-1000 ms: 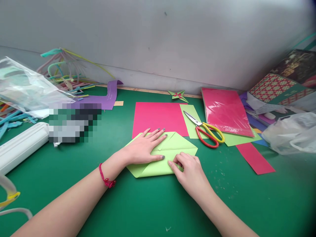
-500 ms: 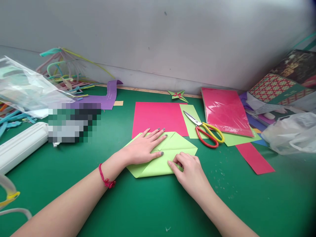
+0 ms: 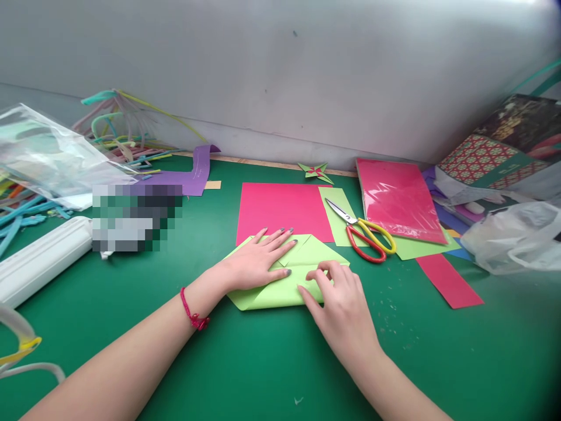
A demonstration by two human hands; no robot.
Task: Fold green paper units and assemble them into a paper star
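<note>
A folded light green sheet of paper (image 3: 280, 295) lies on the table with a crease across it, its near edge bent over. My left hand (image 3: 256, 260) presses flat on its left and upper part, fingers spread. Over the paper's right side is my right hand (image 3: 339, 298), thumb and curled forefinger apart, green paper visible between them. The thumb tip is at the paper's near right part; whether it touches I cannot tell. Just behind lies a red sheet (image 3: 283, 210), partly covered by the green paper.
Scissors (image 3: 366, 234) with red and yellow handles lie right of the red sheet, over a green strip (image 3: 335, 204). A wrapped red paper pack (image 3: 401, 199), a red strip (image 3: 449, 280) and a plastic bag (image 3: 512, 240) are farther right. A folded star (image 3: 315, 171) is by the wall.
My right hand's fingers have opened away from the thumb and risen slightly. The near edge of the green paper sits a little farther from me. My left hand stays flat.
</note>
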